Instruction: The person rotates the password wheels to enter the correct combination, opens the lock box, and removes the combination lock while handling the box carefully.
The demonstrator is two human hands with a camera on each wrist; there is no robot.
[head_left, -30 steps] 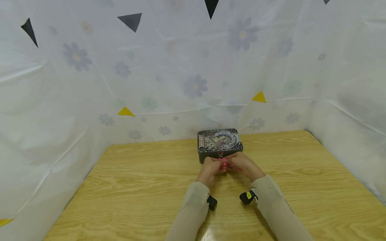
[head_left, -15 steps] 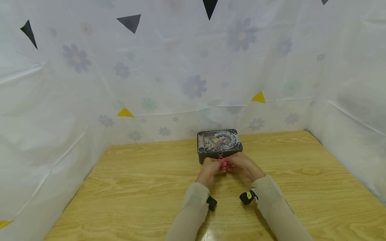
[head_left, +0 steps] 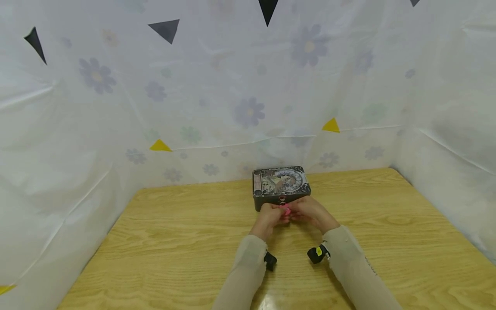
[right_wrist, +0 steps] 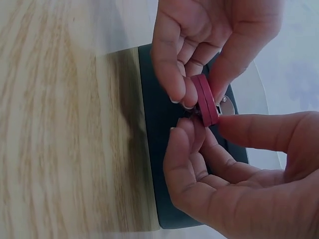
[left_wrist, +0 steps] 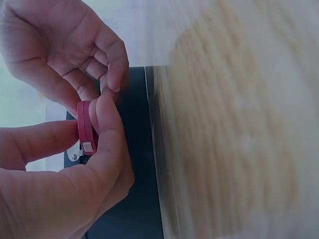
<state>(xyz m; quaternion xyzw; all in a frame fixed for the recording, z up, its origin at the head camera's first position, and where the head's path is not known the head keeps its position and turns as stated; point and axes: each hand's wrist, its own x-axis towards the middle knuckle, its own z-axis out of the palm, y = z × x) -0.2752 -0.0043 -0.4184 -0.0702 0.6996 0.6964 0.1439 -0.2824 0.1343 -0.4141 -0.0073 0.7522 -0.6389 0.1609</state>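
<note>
A dark tin box (head_left: 280,183) with an ornate printed lid lies closed near the back of the table. At its front clasp is a small round pink padlock (head_left: 286,209), its seam and a silver metal part showing in the wrist views. My left hand (head_left: 268,220) pinches the padlock (left_wrist: 85,124) between thumb and fingers. From the other side, my right hand (head_left: 314,212) holds the padlock's edge (right_wrist: 206,102) between thumb and fingertips. Fingers cover part of the lock, and its shackle is mostly hidden.
The wood-grain table (head_left: 186,241) extends to both sides and in front of the box. A pale flowered sheet (head_left: 217,86) with black and yellow triangles hangs behind, close to the box. Each wrist carries a small black camera (head_left: 317,254).
Both hands stay at the clasp, and the box has not moved on the table. The pink padlock looks slightly turned between the fingers. The head view has shifted a little.
</note>
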